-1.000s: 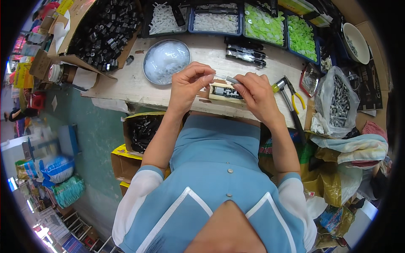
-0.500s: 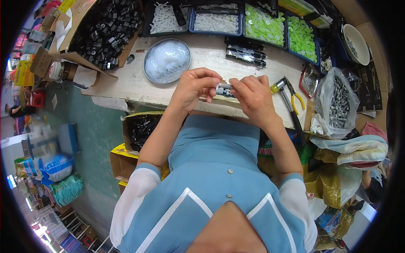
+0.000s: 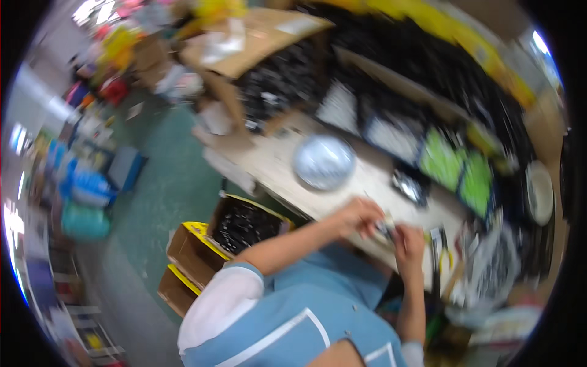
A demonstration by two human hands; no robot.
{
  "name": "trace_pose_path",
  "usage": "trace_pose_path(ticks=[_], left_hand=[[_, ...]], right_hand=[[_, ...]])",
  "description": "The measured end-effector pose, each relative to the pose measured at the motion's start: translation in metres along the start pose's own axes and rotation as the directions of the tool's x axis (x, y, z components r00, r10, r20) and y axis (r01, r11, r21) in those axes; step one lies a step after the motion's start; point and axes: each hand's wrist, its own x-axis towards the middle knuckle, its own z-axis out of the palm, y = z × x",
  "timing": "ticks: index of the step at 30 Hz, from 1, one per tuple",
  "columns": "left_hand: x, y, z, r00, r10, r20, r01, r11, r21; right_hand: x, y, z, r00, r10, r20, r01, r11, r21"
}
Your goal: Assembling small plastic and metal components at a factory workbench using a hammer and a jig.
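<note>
1. Curling the fingers of my left hand [image 3: 358, 217] and right hand [image 3: 409, 244], I have both near each other at the near edge of the bench [image 3: 281, 162].
2. A small part [image 3: 385, 227] shows between my fingertips; it is blurred, so I cannot tell which hand grips it, or how tightly.
3. Beyond my left hand is the round dish [image 3: 324, 162].
4. Pliers [image 3: 449, 260] lie just right of my right hand, near a clear bag [image 3: 492, 260].
</note>
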Motion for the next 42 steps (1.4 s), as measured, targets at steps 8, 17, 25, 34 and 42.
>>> trace_pose_path(ticks=[8, 17, 25, 34, 42], left_hand=[[-0.013, -0.006, 0.004, 0.998, 0.062, 0.0, -0.061, 0.996, -0.068], [-0.018, -0.012, 0.003, 0.909, 0.406, -0.094, -0.364, 0.884, 0.294], [-0.015, -0.016, 0.01, 0.55, 0.784, 0.287, -0.393, -0.06, 0.917], [0.008, -0.046, 0.023, 0.632, 0.713, 0.302, -0.363, -0.072, 0.929], [0.01, -0.043, 0.024, 0.656, 0.7, 0.282, -0.356, -0.043, 0.934]], right_hand=[[0.001, -0.002, -0.009, 0.995, -0.097, 0.039, 0.095, 0.994, 0.057], [-0.021, 0.0, -0.022, 0.873, 0.479, 0.091, -0.476, 0.794, 0.378], [-0.025, 0.019, -0.031, 0.714, 0.625, 0.315, -0.659, 0.447, 0.605], [-0.034, 0.025, -0.032, 0.73, 0.596, 0.333, -0.681, 0.599, 0.422], [-0.025, 0.024, -0.026, 0.748, 0.576, 0.33, -0.664, 0.66, 0.352]])
